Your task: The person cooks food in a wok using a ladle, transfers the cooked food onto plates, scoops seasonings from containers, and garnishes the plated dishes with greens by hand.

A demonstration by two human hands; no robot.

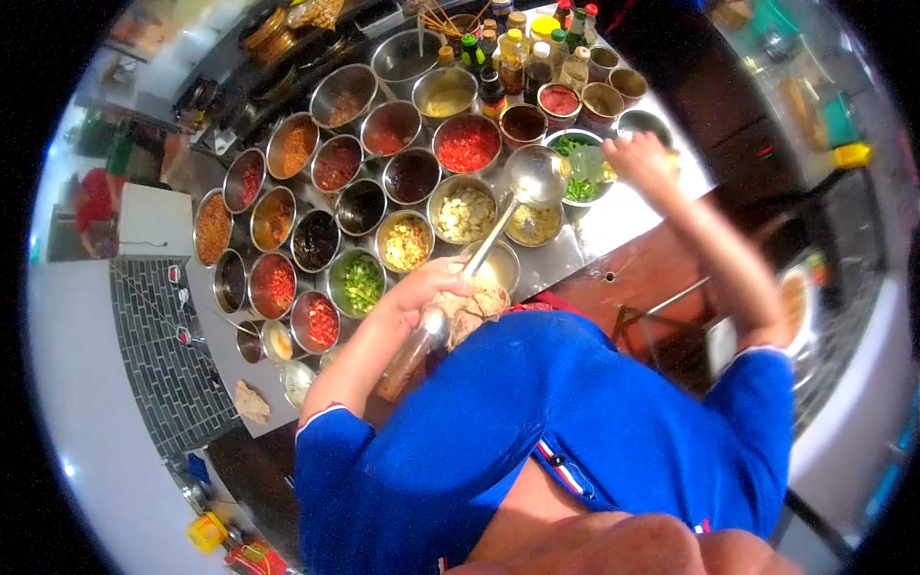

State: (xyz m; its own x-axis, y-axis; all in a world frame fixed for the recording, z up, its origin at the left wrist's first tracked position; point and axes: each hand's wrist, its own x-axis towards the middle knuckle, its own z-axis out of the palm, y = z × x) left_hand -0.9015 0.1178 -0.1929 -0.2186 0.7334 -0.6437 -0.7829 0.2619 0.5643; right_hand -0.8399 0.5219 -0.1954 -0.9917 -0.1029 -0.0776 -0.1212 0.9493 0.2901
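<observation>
Holding the ladle [538,176]: here we are, left hand [441,284] closed round the shaft, the cup up over the steel bowls [398,62], beside the white slices [464,213].
Ladle's handling: stiff and sturdy, we'd judge, heavier at the cup, and slippery if oil gets on it; the shaft, or its brownish rear end, looks our best hold.
Right hand [642,158]: out over the chopped greens [581,189], blurred; we can't tell whether those fingers pinch anything.
Cloth [474,311]: crumpled, beige, soft-looking, right by our left hand.
Metal: round and shiny, bright glare on the cup.
Fillings: we've got leafy greens, flat pale slices, chunky red pieces [467,144], all easily crushed, we reckon.
Bottles [513,59]: upright, smooth, crowded together at the far side.
</observation>
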